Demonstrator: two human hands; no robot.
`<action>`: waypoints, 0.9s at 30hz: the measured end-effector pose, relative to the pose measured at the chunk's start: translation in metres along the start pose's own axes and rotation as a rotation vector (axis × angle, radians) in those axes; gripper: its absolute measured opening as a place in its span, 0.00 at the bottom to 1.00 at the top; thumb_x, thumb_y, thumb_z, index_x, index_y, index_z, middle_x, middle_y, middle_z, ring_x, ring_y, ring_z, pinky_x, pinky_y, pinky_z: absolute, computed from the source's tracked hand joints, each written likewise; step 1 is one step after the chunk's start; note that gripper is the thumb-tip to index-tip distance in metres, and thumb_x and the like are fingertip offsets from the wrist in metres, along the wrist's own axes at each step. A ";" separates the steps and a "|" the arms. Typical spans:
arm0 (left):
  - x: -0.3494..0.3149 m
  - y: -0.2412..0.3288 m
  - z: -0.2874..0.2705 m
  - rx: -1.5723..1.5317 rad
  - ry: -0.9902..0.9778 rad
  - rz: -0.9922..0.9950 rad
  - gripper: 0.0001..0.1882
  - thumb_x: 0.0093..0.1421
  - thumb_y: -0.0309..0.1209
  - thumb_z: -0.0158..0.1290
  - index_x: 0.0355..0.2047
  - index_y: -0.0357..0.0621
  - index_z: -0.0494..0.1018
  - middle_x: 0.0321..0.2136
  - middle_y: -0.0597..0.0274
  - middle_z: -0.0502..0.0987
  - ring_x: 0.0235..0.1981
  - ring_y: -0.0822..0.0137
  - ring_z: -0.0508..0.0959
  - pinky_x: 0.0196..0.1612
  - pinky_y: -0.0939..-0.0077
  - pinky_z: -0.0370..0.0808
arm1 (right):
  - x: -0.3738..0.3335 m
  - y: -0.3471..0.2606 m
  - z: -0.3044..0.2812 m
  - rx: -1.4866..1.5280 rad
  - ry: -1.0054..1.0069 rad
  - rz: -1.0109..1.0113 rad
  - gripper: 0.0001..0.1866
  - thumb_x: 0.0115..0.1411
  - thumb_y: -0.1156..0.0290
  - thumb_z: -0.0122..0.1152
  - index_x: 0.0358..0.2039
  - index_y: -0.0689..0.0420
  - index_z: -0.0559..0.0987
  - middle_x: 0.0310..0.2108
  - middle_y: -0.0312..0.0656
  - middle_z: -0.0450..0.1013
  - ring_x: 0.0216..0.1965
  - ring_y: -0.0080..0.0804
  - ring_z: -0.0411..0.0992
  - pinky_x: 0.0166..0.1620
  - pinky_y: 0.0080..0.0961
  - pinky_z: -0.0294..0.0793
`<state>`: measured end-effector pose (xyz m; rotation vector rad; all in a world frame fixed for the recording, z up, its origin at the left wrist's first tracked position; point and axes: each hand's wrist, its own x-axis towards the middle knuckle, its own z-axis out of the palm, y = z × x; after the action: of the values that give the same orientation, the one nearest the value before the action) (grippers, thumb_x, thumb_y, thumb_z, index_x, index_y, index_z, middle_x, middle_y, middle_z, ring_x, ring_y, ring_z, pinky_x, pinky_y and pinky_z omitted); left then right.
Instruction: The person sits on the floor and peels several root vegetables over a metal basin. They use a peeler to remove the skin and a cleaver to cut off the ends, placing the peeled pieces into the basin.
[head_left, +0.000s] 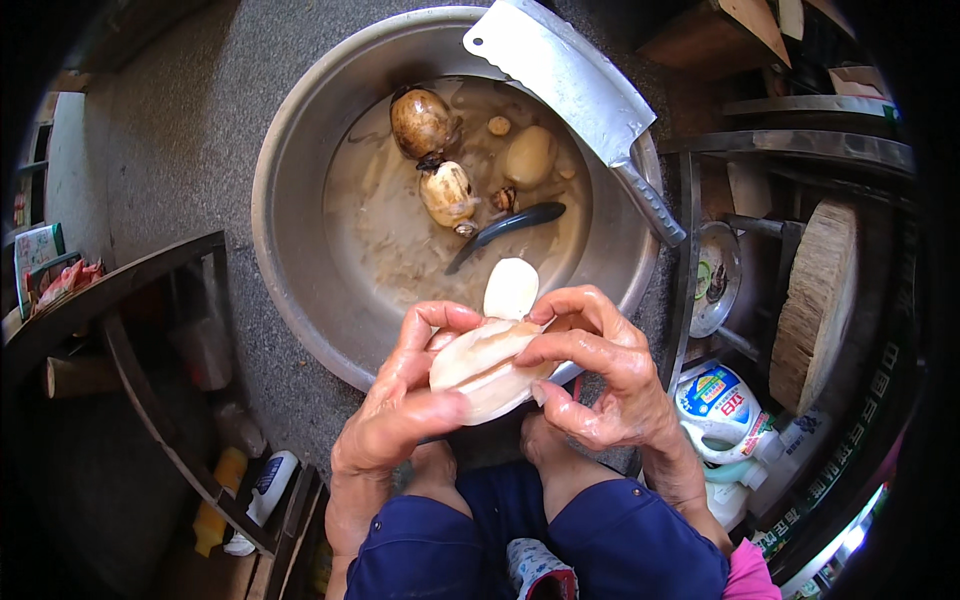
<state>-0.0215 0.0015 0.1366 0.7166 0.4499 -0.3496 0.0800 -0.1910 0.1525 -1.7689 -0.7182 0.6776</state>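
Note:
A pale peeled lotus root [475, 365] is held up between my two hands above the near rim of a metal basin. It has a broad section with a lengthwise groove and a smaller rounded section at the far end. My left hand [390, 400] grips the root's left side, thumb in front and fingers behind. On its right side, my right hand [610, 370] presses curled fingers and thumb against the surface. Both hands look wet. Cloudy water in the basin [295, 210] holds a brown unpeeled lotus root [422, 122], a partly peeled section [447, 195] and a dark curved handle [505, 232].
A cleaver [565, 75] rests across the basin's right rim, its handle outside. Another pale root section [530, 157] and small cut ends lie in the water. To the right, a metal rack holds a thick wooden block [815, 305] above detergent bottles [722, 410]. A dark frame [160, 400] stands left.

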 end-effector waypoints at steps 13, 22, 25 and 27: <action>0.000 0.005 0.005 0.439 0.005 -0.054 0.23 0.56 0.23 0.51 0.54 0.38 0.67 0.45 0.59 0.75 0.48 0.70 0.73 0.53 0.76 0.67 | 0.008 -0.003 -0.003 -0.307 -0.033 -0.059 0.09 0.54 0.74 0.66 0.36 0.62 0.80 0.25 0.44 0.74 0.26 0.41 0.76 0.29 0.32 0.76; -0.002 -0.001 0.013 0.716 0.088 0.060 0.21 0.57 0.23 0.49 0.53 0.36 0.67 0.44 0.55 0.76 0.46 0.68 0.75 0.49 0.73 0.72 | 0.003 0.001 0.005 -0.190 -0.038 0.122 0.14 0.51 0.78 0.61 0.41 0.63 0.78 0.28 0.47 0.74 0.29 0.47 0.76 0.33 0.36 0.77; -0.001 0.003 0.015 0.551 0.139 0.008 0.22 0.57 0.22 0.49 0.54 0.38 0.66 0.44 0.56 0.76 0.47 0.69 0.75 0.51 0.74 0.71 | 0.001 0.003 0.004 -0.193 -0.008 0.129 0.15 0.50 0.80 0.60 0.41 0.63 0.79 0.30 0.48 0.76 0.29 0.47 0.77 0.34 0.35 0.77; 0.000 0.004 0.010 0.444 0.180 -0.004 0.24 0.53 0.24 0.50 0.52 0.38 0.66 0.43 0.58 0.75 0.47 0.69 0.74 0.53 0.76 0.69 | -0.001 0.000 0.002 -0.197 0.095 0.110 0.15 0.49 0.81 0.59 0.39 0.63 0.80 0.28 0.47 0.76 0.27 0.41 0.77 0.31 0.30 0.76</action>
<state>-0.0168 -0.0027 0.1452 1.1856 0.5507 -0.3955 0.0777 -0.1899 0.1523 -2.0193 -0.6446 0.6082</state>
